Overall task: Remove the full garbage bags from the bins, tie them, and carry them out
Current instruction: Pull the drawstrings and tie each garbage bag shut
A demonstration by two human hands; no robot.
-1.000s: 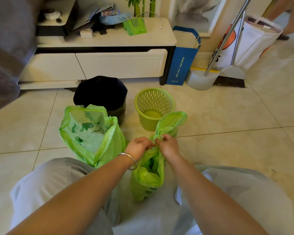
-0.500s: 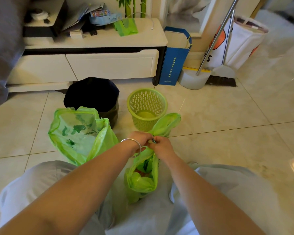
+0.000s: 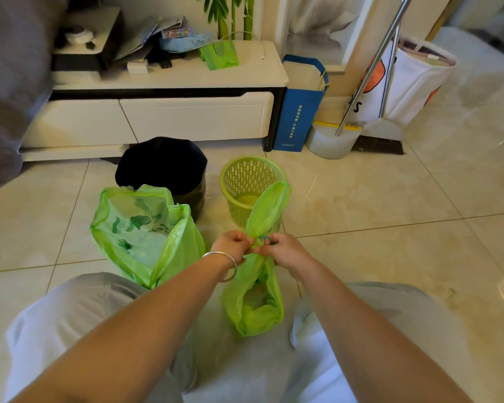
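Observation:
A small green garbage bag [image 3: 253, 303] stands on the floor between my knees, its neck gathered and its loose top [image 3: 269, 207] sticking up. My left hand [image 3: 232, 245], with a silver bangle on the wrist, and my right hand [image 3: 282, 250] both pinch the bag's neck, fingers closed on it. A larger green garbage bag [image 3: 146, 237] stands open to the left, paper waste visible inside. Behind them are a black-lined bin [image 3: 163, 170] and an empty green mesh bin [image 3: 249, 187].
A low white TV cabinet [image 3: 163, 117] runs along the back. A blue paper bag [image 3: 298, 112], a white dustpan with a broom [image 3: 373, 132] and a white tote bag [image 3: 413, 80] stand at the back right. Tiled floor stretches to the right.
Both hands have stayed on the small bag's neck and cinched it tighter, so the loose top now stands up narrower. The view has tilted slightly.

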